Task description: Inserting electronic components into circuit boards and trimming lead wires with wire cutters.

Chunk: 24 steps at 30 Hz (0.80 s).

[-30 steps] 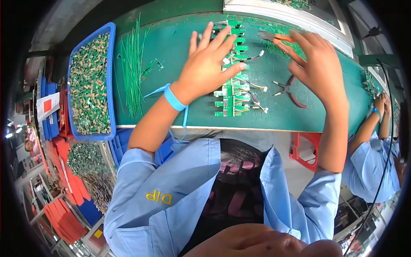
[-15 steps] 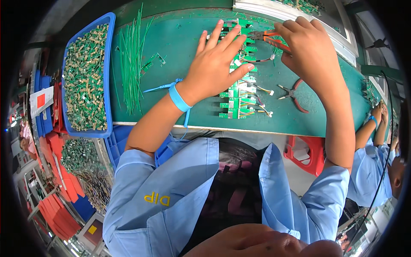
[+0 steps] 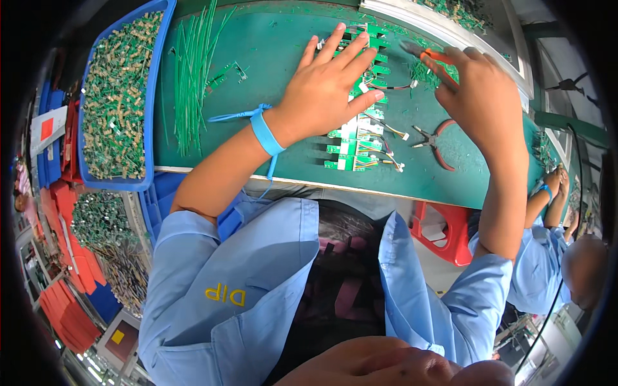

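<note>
My left hand [image 3: 325,93] lies flat with spread fingers on the upper part of a strip of green circuit boards [image 3: 347,148], covering some of it. Short multicoloured wire leads with white plugs [image 3: 388,154] stick out from the strip's right side. My right hand [image 3: 479,90] grips orange-handled cutting pliers [image 3: 440,62], whose dark jaws point left, a little apart from the upper boards. A second pair of pliers with red handles [image 3: 440,143] rests on the green mat, right of the strip. A blue band [image 3: 264,134] circles my left wrist.
Long thin green strips [image 3: 191,83] lie left of my left hand, beside small board scraps [image 3: 222,78]. A blue bin [image 3: 152,122] full of small boards stands at the far left. Green cut scraps [image 3: 421,74] are scattered near the white-framed edge [image 3: 450,35]. Another person [image 3: 534,257] sits at right.
My right hand and the orange-handled pliers have drawn off to the right, away from the boards. My left hand stays on the strip. The whole view has shifted slightly.
</note>
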Each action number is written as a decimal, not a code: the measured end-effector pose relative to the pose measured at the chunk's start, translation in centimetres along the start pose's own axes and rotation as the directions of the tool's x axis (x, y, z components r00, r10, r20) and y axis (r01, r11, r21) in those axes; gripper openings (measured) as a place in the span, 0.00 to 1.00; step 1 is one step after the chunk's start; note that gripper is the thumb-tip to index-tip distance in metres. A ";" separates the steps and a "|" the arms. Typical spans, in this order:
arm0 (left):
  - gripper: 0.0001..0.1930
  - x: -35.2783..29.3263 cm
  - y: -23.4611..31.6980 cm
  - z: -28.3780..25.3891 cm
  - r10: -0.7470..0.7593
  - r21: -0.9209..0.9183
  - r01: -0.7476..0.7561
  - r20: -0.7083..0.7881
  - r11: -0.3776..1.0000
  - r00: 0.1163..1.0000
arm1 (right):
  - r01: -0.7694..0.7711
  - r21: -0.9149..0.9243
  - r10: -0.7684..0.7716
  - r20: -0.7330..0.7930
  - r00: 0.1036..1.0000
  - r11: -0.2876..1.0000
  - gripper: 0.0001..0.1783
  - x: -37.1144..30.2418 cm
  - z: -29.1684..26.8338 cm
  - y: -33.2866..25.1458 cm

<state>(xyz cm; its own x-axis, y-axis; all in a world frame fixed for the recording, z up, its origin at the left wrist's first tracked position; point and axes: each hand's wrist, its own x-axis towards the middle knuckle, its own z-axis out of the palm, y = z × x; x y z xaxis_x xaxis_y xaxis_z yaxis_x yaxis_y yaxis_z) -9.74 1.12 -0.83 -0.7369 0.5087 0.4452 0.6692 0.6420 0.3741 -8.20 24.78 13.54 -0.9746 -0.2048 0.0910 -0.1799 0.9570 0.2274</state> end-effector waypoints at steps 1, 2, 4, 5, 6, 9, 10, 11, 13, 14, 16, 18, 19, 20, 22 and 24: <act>0.33 -0.1 0.0 0.1 -0.012 -0.008 0.012 -0.006 1.000 1.000 | 0.011 -0.008 -0.011 0.006 1.000 1.000 0.18 -0.3 0.0 0.0; 0.32 -0.2 -0.1 0.0 -0.012 -0.002 0.012 0.000 1.000 1.000 | 0.099 0.014 -0.098 -0.021 0.995 0.995 0.18 -0.7 0.0 0.0; 0.32 -0.3 -0.2 0.0 -0.012 0.010 0.012 0.014 1.000 1.000 | 0.271 0.055 -0.266 -0.081 0.960 0.961 0.18 -1.3 -0.1 0.1; 0.31 -0.3 -0.2 0.1 -0.011 0.017 0.011 0.022 1.000 1.000 | 0.355 0.074 -0.346 -0.113 0.931 0.932 0.18 -1.3 -0.1 0.1; 0.31 -0.4 -0.3 0.2 -0.014 0.015 0.014 0.020 1.000 1.000 | 0.357 0.072 -0.348 -0.111 0.931 0.931 0.18 -1.3 -0.2 0.0; 0.30 -0.5 -0.6 0.7 -0.013 -0.060 0.016 0.039 0.998 0.999 | 0.366 0.005 -0.366 -0.037 0.930 0.931 0.26 -1.1 -0.4 -0.4; 0.30 -0.6 -0.7 0.7 -0.013 -0.084 0.017 0.045 0.996 0.999 | 0.370 -0.017 -0.371 -0.013 0.929 0.929 0.29 -1.1 -0.4 -0.6; 0.30 -0.6 -0.6 0.7 -0.014 -0.083 0.018 0.046 0.996 0.999 | 0.371 -0.016 -0.371 -0.013 0.929 0.929 0.29 -1.1 -0.4 -0.7; 0.30 -0.6 -0.5 0.8 -0.011 -0.092 0.016 0.053 0.996 0.999 | 0.363 -0.108 -0.370 -0.045 0.928 0.925 0.29 -1.3 -0.3 -1.3; 0.30 -0.5 -0.5 0.9 -0.009 -0.096 0.014 0.057 0.995 0.998 | 0.357 -0.153 -0.370 -0.061 0.927 0.921 0.29 -1.4 -0.2 -1.5; 0.30 -0.6 -0.5 0.9 -0.008 -0.101 0.014 0.059 0.995 0.998 | 0.351 -0.199 -0.372 -0.076 0.925 0.915 0.29 -1.5 -0.2 -1.7; 0.30 -0.6 -0.5 0.9 -0.011 -0.102 0.017 0.060 0.995 0.998 | 0.347 -0.194 -0.365 -0.066 0.929 0.918 0.30 -1.4 -0.3 -1.8; 0.30 -0.6 -0.4 0.9 -0.012 -0.102 0.018 0.061 0.995 0.998 | 0.345 -0.190 -0.361 -0.060 0.931 0.919 0.30 -1.4 -0.3 -1.9; 0.30 -0.6 -0.4 0.9 -0.013 -0.103 0.019 0.062 0.995 0.998 | 0.342 -0.187 -0.357 -0.054 0.933 0.921 0.30 -1.4 -0.3 -1.9; 0.30 -0.7 -0.5 0.9 -0.009 -0.101 0.015 0.059 0.995 0.998 | 0.343 -0.178 -0.353 -0.027 0.935 0.922 0.30 -1.3 -0.3 -1.7; 0.30 -0.6 -0.6 0.9 -0.001 -0.098 0.006 0.052 0.995 0.999 | 0.343 -0.161 -0.343 0.028 0.939 0.925 0.30 -1.1 -0.3 -1.3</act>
<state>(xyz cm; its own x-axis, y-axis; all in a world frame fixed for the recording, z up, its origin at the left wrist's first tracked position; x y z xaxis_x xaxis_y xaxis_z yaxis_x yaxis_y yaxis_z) -9.77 0.94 -2.09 -0.7413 0.5376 0.4018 0.6711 0.5855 0.4548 -6.83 23.68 13.44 -0.8568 -0.5152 -0.0196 -0.4795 0.7823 0.3977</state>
